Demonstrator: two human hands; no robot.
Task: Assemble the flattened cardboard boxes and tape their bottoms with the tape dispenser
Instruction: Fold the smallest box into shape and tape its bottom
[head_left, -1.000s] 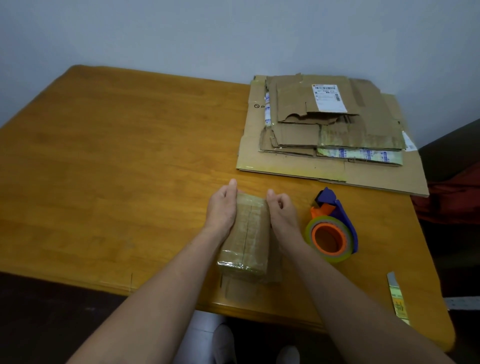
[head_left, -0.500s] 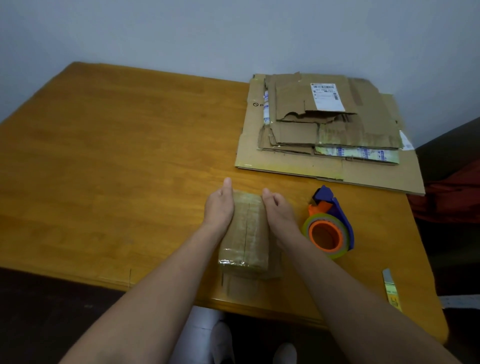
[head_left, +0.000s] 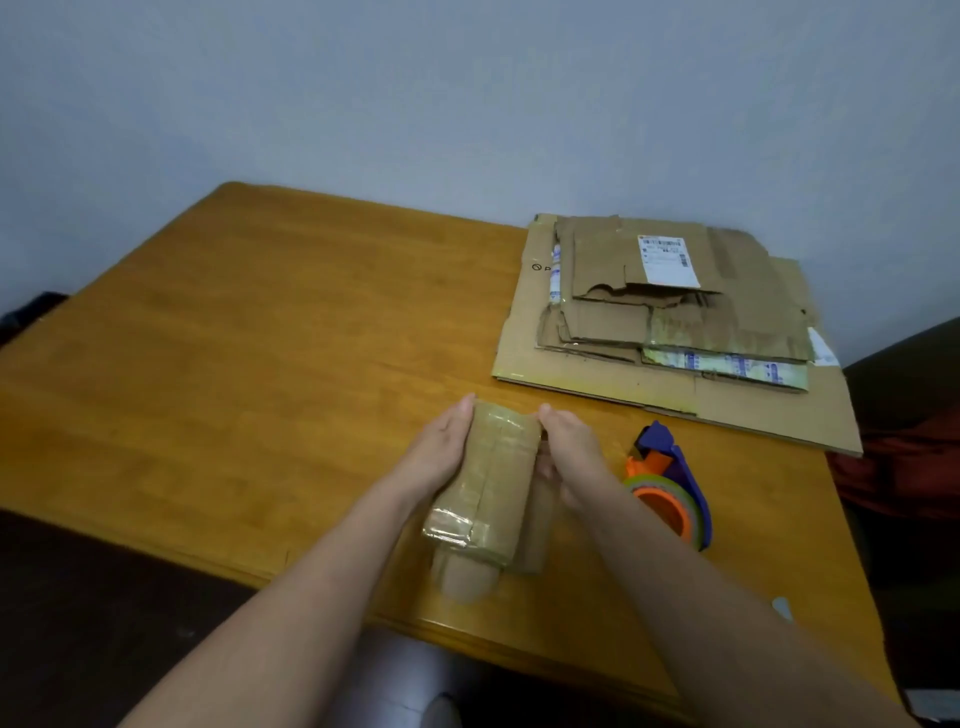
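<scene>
A small cardboard box (head_left: 493, 478), wrapped in clear tape with a seam along its top, stands near the table's front edge between my two hands. My left hand (head_left: 441, 452) lies flat against its left side with the fingers straight. My right hand (head_left: 576, 452) grips its right side, thumb at the far top corner and fingers curled round the edge. The box leans slightly to the right. An orange and purple tape dispenser (head_left: 670, 488) with a greenish roll lies just right of my right hand. Flattened cardboard boxes (head_left: 675, 312) are stacked at the back right.
The wooden table (head_left: 260, 364) stretches bare to the left and back. A small strip (head_left: 782, 608) lies near the front right edge. A dark seat with red cloth (head_left: 909, 457) stands beyond the table's right side. A grey wall is behind.
The view has tilted up a little. The box now leans rightward, and my right hand has shifted from pressing its side to curling round its right edge.
</scene>
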